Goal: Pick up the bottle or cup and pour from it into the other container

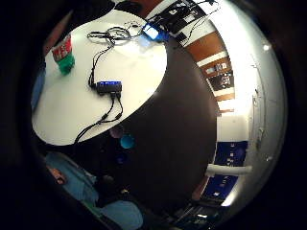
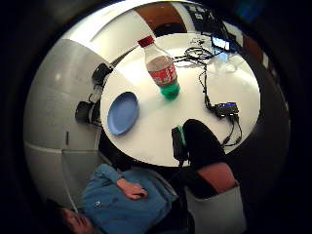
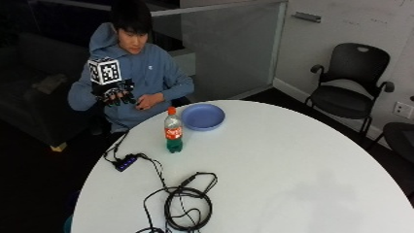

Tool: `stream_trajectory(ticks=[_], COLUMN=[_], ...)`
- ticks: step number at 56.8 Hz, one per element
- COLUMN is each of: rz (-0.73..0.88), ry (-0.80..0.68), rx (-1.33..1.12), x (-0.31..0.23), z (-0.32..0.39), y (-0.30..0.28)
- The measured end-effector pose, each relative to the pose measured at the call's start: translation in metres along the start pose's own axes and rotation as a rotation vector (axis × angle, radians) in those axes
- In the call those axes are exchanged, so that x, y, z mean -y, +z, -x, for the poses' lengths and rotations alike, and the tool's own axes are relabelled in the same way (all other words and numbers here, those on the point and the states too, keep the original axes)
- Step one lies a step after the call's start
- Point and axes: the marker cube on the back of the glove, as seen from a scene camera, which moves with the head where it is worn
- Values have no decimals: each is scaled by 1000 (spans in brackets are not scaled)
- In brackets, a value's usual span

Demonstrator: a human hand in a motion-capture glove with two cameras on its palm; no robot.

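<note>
Only the lower half of the soda bottle (image 1: 64, 56) caught in the little-finger palm view, cap cut off there; label text too small to read anywhere. Liquid level in the bottle hard to judge beyond a green base. Gloved right hand (image 3: 116, 96) raised in front of the chest, off the white round surface (image 3: 291, 165), well apart from the bottle, fingers hanging loosely curled around nothing. Bottle upright on the surface, red cap on, just beside the blue plate (image 3: 203, 116), near the small hub (image 3: 125, 162) with its black cables (image 3: 184, 199).
</note>
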Motion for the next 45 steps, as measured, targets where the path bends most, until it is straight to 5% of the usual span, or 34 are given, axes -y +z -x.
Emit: stream_trajectory(ticks=[45], rz=[-45], ry=[2], rx=[337], x=[50], z=[-70], y=[34])
